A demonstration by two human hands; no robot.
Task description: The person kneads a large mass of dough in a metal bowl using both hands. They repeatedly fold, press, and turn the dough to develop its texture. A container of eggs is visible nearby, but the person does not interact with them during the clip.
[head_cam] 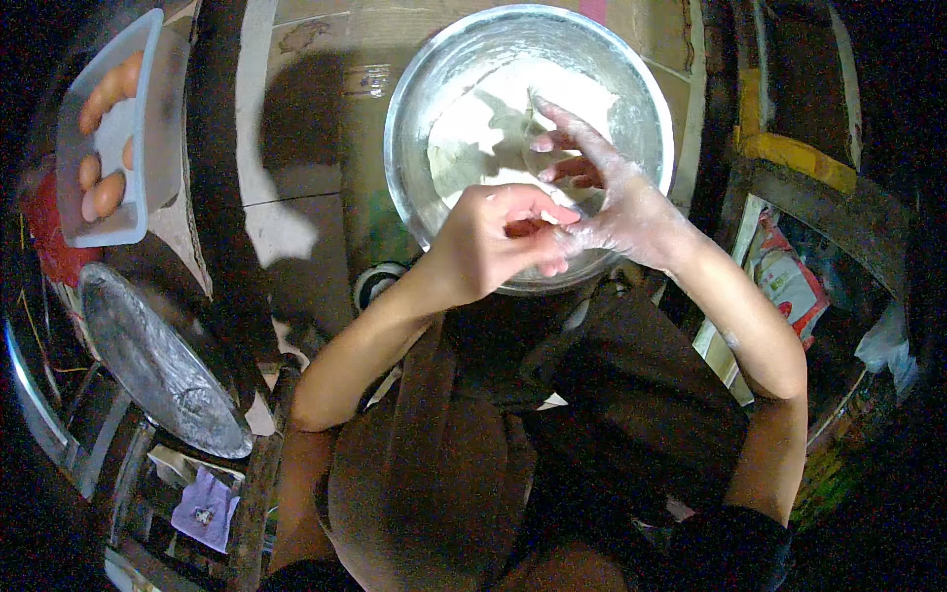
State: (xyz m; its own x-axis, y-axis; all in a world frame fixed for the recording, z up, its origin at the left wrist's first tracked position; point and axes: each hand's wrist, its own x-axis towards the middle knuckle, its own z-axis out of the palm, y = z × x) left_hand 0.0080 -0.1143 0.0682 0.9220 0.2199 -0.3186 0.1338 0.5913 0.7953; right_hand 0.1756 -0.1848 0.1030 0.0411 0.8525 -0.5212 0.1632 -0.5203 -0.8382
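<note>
A round metal bowl (403,148) stands on cardboard before me, with white flour (473,133) and a paler off-white mass, perhaps dough, in it. Over its near part, my left hand (503,237) pinches at the base of my right thumb, its fingertips touching the skin there. Bits of white stuff cling to its fingers. My right hand (607,177) is dusted white, fingers spread and slightly curled above the flour, holding nothing that shows. Both hands cast shadows into the bowl.
A translucent plastic bin (140,177) with several brown eggs (109,194) stands at upper left. Below it lies an oval metal tray or pan (163,362). A purple cloth (206,510) is at lower left. On the right are a red and white packet (788,277) and yellow tape (799,159).
</note>
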